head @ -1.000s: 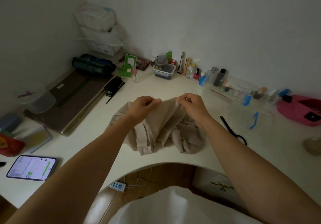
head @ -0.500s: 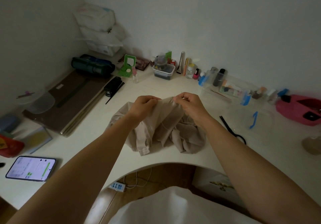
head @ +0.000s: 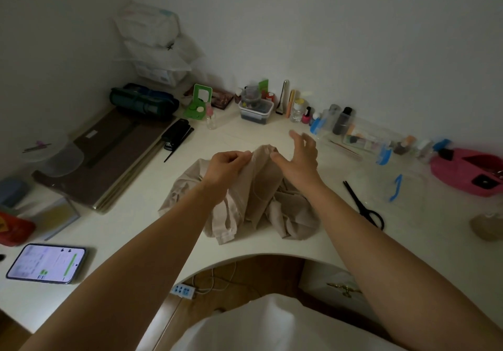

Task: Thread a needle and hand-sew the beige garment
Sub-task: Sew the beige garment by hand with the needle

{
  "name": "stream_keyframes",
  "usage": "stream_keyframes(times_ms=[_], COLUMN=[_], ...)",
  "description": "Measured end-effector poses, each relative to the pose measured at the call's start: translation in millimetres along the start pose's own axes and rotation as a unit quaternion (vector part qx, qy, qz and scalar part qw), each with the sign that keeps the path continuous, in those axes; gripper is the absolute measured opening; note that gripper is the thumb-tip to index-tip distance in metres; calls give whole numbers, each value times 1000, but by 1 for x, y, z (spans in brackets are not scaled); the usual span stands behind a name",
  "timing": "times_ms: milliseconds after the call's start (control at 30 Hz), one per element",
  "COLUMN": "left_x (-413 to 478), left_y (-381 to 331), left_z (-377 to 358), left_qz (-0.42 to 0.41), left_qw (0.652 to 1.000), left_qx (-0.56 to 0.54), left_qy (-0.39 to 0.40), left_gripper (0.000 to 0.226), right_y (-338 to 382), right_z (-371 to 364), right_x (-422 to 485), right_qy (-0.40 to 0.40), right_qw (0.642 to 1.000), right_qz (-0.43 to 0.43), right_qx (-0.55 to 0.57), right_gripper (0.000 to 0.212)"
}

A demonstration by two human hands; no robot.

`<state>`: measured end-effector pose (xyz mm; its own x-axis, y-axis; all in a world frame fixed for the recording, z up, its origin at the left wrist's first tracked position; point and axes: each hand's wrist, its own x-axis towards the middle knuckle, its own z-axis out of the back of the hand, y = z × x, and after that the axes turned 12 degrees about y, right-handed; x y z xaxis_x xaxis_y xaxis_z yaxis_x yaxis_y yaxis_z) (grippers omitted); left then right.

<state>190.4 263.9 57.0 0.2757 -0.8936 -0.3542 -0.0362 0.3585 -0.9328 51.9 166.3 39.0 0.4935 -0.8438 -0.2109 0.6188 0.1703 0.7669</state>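
While the left hand [head: 227, 167] pinches the garment [head: 245, 206], the right hand [head: 299, 160] hovers, fingers spread. Beside it lie scissors [head: 363, 203].

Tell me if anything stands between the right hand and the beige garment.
Nothing visible does. The right hand, fingers spread, is right beside the raised fold of the beige garment that the left hand pinches. The scissors lie on the desk further right, out of the path.
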Motion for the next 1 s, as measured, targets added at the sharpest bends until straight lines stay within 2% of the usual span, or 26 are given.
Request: stream_keyframes(times_ms=[67,100,300,500,667,867,1000], left_x=[0,-1,-6,-14,-15,-15,-14], left_y=[1,1,0,-5,-9,-10,-10], left_z=[-2,-4,-8,-10,-11,-14,-16], left_qz=[4,8,19,48,72,87,76], left_qw=[1000,999,994,985,982,980,978], left_qx=[-26,-39,-104,-162,-171,-177,-190], left_qy=[-5,-5,-33,-34,-23,-37,-39], left_gripper=[29,29,21,19,18,21,23], right_y=[7,11,14,14,11,0,-9], right_z=[-2,-4,-12,-13,-9,-1,3], right_x=[-8,-14,-22,-22,-26,-26,-25], right_qy=[10,34,95,131,188,228,279], right_qw=[997,993,987,982,969,942,931], right_qz=[70,92,97,86,88,88,59], right_qx=[44,61,89,105,134,231,228], right_gripper=[29,21,19,5,5,8,8])
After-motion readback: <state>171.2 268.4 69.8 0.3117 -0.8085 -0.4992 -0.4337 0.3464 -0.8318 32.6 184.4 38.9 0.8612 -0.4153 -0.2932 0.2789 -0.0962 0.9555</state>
